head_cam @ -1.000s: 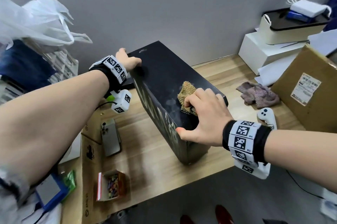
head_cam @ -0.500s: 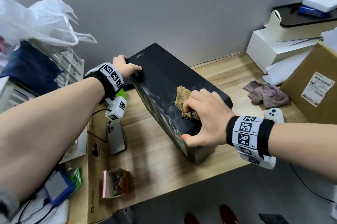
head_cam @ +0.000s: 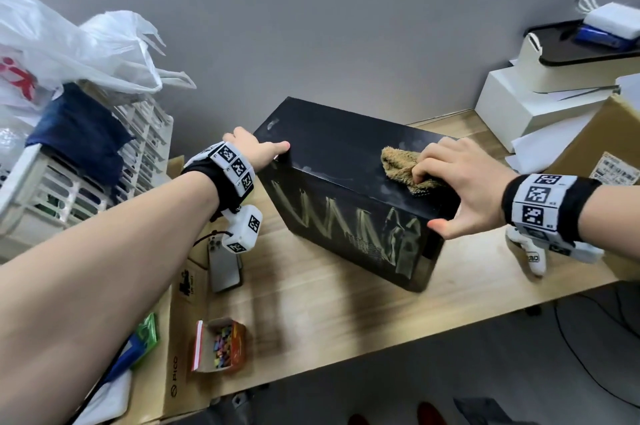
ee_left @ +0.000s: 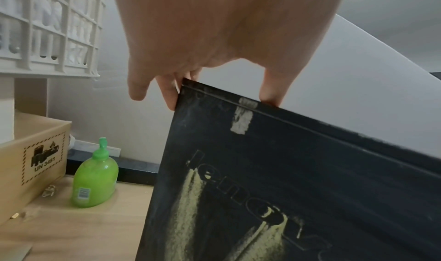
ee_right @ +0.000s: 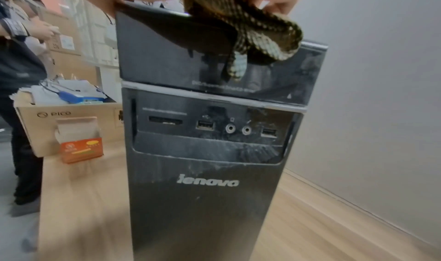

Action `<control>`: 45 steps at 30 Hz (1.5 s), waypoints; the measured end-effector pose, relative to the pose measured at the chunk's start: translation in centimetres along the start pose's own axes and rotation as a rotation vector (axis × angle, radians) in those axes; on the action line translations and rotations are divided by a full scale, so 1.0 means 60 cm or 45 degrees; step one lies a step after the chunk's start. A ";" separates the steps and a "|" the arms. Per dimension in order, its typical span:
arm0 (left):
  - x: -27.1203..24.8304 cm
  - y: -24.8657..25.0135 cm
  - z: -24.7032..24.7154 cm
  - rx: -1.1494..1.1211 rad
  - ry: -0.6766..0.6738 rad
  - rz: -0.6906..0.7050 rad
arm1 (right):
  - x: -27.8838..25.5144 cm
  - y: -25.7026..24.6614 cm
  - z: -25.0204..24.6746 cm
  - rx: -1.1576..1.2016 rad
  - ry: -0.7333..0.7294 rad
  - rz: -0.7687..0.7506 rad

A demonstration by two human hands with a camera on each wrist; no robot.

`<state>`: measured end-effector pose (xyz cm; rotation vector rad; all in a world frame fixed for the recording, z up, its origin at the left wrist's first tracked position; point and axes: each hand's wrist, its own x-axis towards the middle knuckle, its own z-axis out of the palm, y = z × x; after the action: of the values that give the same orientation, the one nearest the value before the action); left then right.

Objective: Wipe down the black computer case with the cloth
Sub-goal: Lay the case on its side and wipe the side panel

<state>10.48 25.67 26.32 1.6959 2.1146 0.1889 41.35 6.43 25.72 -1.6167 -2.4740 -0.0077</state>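
The black computer case (head_cam: 346, 161) stands on the wooden desk (head_cam: 346, 314), its dusty top streaked. My left hand (head_cam: 258, 153) grips the case's far top corner; in the left wrist view the fingers (ee_left: 170, 95) hang down its back edge and the thumb lies on the top of the case (ee_left: 286, 189). My right hand (head_cam: 453, 179) presses a brown fuzzy cloth (head_cam: 401, 165) onto the top near the front end, fingers curled on it, thumb over the side edge. A fold of the cloth (ee_right: 260, 33) hangs over the front panel of the case (ee_right: 207, 189).
A phone (head_cam: 225, 265) and an open box of coloured bits (head_cam: 221, 345) lie left of the case. A white controller (head_cam: 530, 255) and a cardboard box (head_cam: 602, 147) sit to the right. A white crate (head_cam: 86, 182) and green soap bottle (ee_left: 95, 178) are left; a person (ee_right: 19, 76) stands nearby.
Both hands keep their holds on the case and the cloth. The head view has shifted, so more of the case's side shows now.
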 end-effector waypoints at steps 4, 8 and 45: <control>-0.027 -0.006 -0.001 0.099 -0.052 -0.051 | -0.011 0.036 -0.007 -0.056 -0.022 -0.050; -0.067 -0.001 0.000 0.105 -0.080 -0.106 | -0.020 0.066 -0.011 -0.132 -0.042 -0.091; -0.164 -0.102 0.048 -0.606 -0.031 -0.084 | -0.036 -0.006 0.031 0.360 0.252 1.183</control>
<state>7.76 14.32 23.85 1.3376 1.9088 0.5952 41.59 4.54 23.57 -2.2982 -1.3214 0.2759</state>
